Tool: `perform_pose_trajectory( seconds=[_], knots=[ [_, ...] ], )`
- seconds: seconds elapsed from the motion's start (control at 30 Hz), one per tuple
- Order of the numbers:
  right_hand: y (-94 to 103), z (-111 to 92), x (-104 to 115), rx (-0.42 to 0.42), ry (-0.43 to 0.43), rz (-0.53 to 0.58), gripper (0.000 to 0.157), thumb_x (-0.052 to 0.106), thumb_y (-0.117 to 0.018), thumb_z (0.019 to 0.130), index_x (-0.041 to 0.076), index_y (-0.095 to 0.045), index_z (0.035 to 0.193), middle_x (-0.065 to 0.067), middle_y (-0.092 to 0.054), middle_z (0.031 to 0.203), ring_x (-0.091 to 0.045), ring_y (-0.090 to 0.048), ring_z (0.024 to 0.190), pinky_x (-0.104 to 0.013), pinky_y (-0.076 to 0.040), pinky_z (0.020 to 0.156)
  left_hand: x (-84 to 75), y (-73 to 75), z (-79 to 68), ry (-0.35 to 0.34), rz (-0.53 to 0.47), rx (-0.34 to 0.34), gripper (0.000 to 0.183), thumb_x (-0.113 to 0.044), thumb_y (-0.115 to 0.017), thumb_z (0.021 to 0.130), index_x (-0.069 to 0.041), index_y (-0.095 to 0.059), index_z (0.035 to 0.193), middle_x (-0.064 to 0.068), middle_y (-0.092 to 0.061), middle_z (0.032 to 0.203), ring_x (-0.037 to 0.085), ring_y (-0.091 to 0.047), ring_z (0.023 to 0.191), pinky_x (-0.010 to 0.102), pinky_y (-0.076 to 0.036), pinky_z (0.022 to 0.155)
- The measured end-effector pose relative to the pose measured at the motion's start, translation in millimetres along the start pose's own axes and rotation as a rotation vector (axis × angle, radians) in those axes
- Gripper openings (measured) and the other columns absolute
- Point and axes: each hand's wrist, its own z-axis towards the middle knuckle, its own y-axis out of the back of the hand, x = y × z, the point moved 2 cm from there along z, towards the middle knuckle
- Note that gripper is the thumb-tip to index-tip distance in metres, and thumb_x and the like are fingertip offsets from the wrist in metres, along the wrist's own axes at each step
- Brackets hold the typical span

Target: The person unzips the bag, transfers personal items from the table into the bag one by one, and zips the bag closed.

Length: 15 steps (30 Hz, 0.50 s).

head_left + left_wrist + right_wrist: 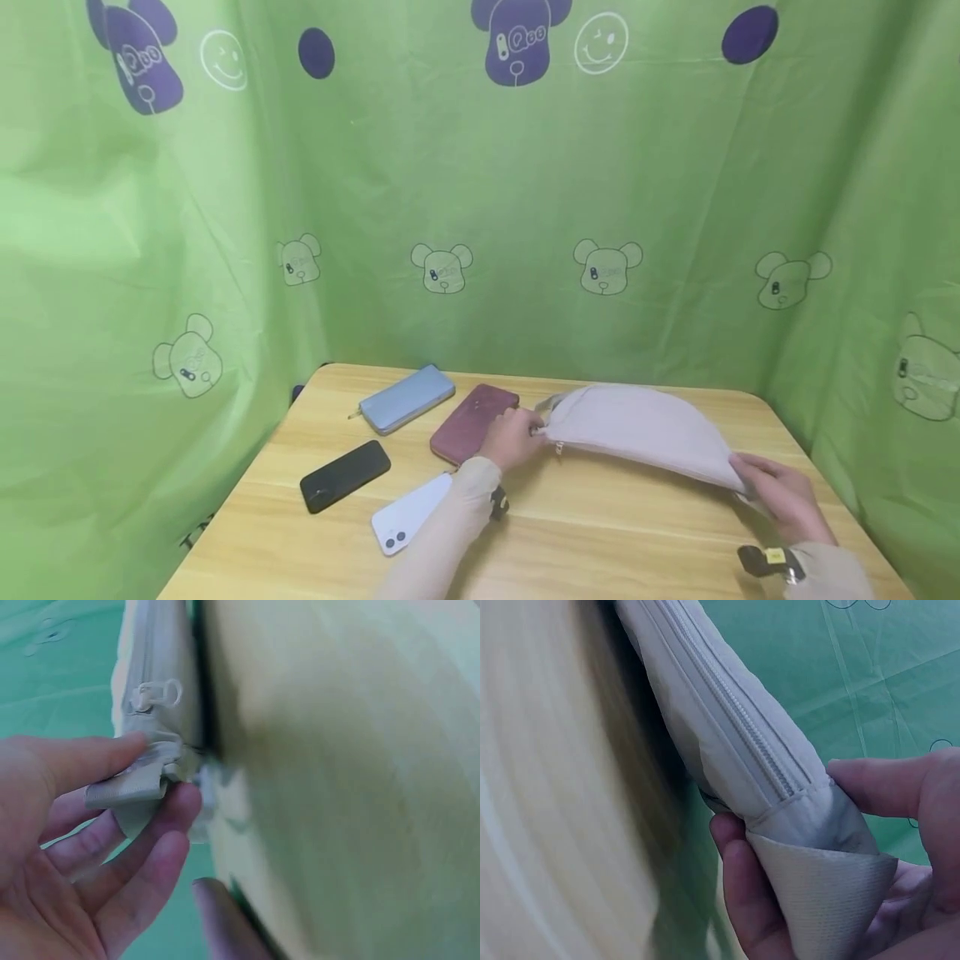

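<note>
A pale crescent-shaped sling bag [637, 425] spans the space between the two hands at the right of the table. My left hand [513, 437] pinches its left end, where the webbing strap [127, 789] joins, just below the zipper pull [156, 695] in the left wrist view. At the other end, my right hand [783, 492] grips the corner between thumb and fingers. In the right wrist view, the closed zipper [735, 712] runs to that corner, with a wide strap [821, 889] folded over below it.
A maroon wallet [474, 421] lies just behind the left hand. Left of it are a blue zip wallet [408, 400] and a black phone [345, 475]. A white phone [408, 508] is partly covered by the left forearm. Green curtains [525, 192] enclose the wooden table [585, 542].
</note>
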Motion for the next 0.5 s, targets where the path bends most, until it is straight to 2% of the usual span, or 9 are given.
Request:
perform_pose_trajectory(
  seconds=[0.13,0.2,0.3,0.4,0.5],
  knots=[
    [-4.2,8,8,0.033,0.000,0.034,0.092,0.061,-0.050,0.102,-0.008,-0.026,0.157,-0.035,-0.027,0.162,0.002,-0.050,0.101,-0.019,-0.045,0.085,0.5,11.9,-5.1,0.028,0.011,-0.013,0.020,-0.032,-0.081,0.088,-0.022,-0.081,0.106,-0.002,-0.081,0.099,0.010,-0.067,0.071,0.027,-0.055,0.067],
    [-6.7,13,9,0.042,0.002,0.057,0.092,0.060,-0.051,0.102,-0.009,-0.026,0.157,-0.037,-0.033,0.158,0.004,-0.051,0.098,-0.016,-0.047,0.083,-0.2,16.7,-8.2,0.036,0.037,-0.014,0.021,-0.035,-0.081,0.088,-0.024,-0.081,0.107,-0.003,-0.080,0.097,0.010,-0.067,0.071,0.030,-0.056,0.068],
    [-10.6,19,10,0.054,0.002,0.072,0.091,0.059,-0.052,0.102,-0.010,-0.026,0.157,-0.036,-0.034,0.157,0.003,-0.052,0.099,-0.016,-0.047,0.084,-2.2,22.7,-14.0,0.035,0.076,0.000,0.018,-0.037,-0.080,0.088,-0.025,-0.081,0.102,-0.006,-0.077,0.085,0.010,-0.062,0.064,0.030,-0.052,0.062],
    [-15.3,24,8,0.062,0.002,0.073,0.091,0.060,-0.050,0.103,-0.010,-0.025,0.157,-0.037,-0.029,0.160,-0.019,-0.056,0.119,-0.034,-0.049,0.102,-3.7,26.6,-19.8,0.022,0.112,0.014,0.015,-0.038,-0.079,0.090,-0.023,-0.077,0.086,-0.009,-0.068,0.071,0.009,-0.055,0.059,0.027,-0.046,0.056],
    [-20.5,28,8,0.082,-0.001,0.093,0.093,0.061,-0.046,0.104,-0.010,-0.020,0.158,-0.036,-0.017,0.165,-0.046,-0.036,0.142,-0.060,-0.035,0.118,-3.3,27.3,-25.2,0.020,0.133,0.011,0.027,-0.039,-0.078,0.090,-0.021,-0.068,0.072,-0.009,-0.062,0.066,0.009,-0.053,0.057,0.026,-0.043,0.053]
  ],
)
